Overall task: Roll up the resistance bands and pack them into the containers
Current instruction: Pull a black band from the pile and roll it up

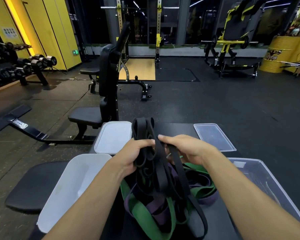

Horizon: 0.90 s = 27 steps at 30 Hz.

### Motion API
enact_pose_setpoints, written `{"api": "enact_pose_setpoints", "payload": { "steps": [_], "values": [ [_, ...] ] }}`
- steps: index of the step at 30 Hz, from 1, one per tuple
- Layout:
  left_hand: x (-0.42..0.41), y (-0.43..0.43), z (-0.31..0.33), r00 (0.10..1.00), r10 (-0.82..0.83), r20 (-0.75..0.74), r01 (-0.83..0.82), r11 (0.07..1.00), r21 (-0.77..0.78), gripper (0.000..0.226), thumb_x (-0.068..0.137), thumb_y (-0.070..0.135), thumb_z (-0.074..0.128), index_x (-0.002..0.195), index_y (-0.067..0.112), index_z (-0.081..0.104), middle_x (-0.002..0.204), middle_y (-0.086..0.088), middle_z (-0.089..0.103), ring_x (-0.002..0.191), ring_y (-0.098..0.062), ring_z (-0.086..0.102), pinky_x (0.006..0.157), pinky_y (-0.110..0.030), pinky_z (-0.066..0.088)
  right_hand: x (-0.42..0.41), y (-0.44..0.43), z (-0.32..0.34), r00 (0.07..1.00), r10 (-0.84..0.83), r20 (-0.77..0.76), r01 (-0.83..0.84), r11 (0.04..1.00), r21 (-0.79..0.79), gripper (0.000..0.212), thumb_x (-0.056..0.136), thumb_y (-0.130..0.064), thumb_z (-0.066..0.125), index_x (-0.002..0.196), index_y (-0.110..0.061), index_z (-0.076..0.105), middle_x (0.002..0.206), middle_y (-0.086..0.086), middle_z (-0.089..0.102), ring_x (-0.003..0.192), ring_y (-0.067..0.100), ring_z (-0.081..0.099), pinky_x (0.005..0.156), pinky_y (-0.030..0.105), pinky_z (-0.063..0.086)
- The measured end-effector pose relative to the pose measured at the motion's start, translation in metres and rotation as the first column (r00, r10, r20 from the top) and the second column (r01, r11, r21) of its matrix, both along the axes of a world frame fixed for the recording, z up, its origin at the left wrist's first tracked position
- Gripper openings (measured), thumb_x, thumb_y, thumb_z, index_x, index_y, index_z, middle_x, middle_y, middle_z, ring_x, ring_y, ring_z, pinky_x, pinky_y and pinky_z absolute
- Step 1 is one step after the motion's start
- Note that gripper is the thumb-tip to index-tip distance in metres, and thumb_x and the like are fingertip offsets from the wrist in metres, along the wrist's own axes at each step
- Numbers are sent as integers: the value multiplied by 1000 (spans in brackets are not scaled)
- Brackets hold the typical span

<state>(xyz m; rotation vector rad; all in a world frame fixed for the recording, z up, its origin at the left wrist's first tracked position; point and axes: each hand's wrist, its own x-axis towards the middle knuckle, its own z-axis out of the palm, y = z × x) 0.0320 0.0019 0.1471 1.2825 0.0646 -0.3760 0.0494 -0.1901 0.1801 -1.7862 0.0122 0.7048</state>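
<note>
Premises are presenting as a gym. Dumbbells point(42, 60) are lining a stand point(41, 76); a power rack point(158, 32), bench point(107, 70) and yellow machine point(232, 42) are standing on rubber flooring point(223, 104).

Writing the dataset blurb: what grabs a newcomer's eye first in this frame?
Dead centre, the left hand and right hand grip a tangle of black rubber resistance bands, lifted above a heap of wide green rubber bands and purple rubber bands on the black table. An open white plastic container sits at the left, and a clear plastic container at the right.
</note>
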Motion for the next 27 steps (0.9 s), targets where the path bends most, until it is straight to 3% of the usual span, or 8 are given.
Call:
{"api": "enact_pose_setpoints", "payload": {
  "steps": [4,6,10,12,15,18,22,27],
  "values": [
    [-1,7,-1,998,-34,-45,37,997,67,35,95,14,63,120,-9,70,122,-32,69,119,-46,66,109,-54,50,-3,3,-11,999,-4,34,3,999,45,36,95,-30,72,115,0,74,107,14,77,92,24,73,75,29,60],
    [2,11,-1,995,-69,-75,77,991,108,37,95,16,62,115,-14,70,115,-34,71,114,-46,68,107,-53,53,-1,0,-10,992,-27,124,24,999,25,19,95,-8,70,107,6,74,95,14,78,92,28,72,75,28,59],
    [14,24,-2,969,74,-237,-69,997,29,41,99,21,55,115,-13,71,100,-23,76,82,-31,76,72,-35,64,1,-7,20,967,-32,255,26,999,26,12,99,-5,63,106,0,71,100,9,80,102,24,75,98,36,55],
    [20,28,-4,934,119,-336,-145,988,-56,37,98,20,56,117,-7,72,98,-18,77,76,-25,76,70,-34,63,-5,-3,43,930,3,368,-38,995,89,16,101,-8,60,112,0,69,109,8,79,109,21,73,104,39,52],
    [22,30,-11,916,118,-383,-149,988,-51,26,94,18,60,110,3,74,99,-14,78,89,-29,75,82,-40,61,-13,5,90,885,-179,430,-76,855,512,23,98,-4,59,121,3,60,122,12,74,124,25,66,110,46,49],
    [17,29,-19,906,92,-413,-107,994,-15,28,92,20,62,105,0,77,109,-15,77,96,-31,76,87,-41,58,-15,6,143,847,-309,432,-118,685,719,17,92,-10,50,76,-12,52,122,12,71,125,27,65,93,40,58],
    [10,21,-20,913,83,-400,-129,988,-90,38,97,20,57,117,-7,74,120,-17,75,93,-25,74,93,-39,56,-1,0,150,782,-364,505,109,879,464,43,99,-21,52,56,-23,45,95,3,77,82,19,75,56,23,48],
    [8,17,-8,933,56,-357,-80,995,-53,41,99,24,55,123,-2,73,122,-15,75,94,-26,75,91,-39,58,4,-12,88,809,-330,486,209,935,287,50,98,-38,66,55,-22,45,76,4,70,61,18,65,52,23,42]
  ]
}}
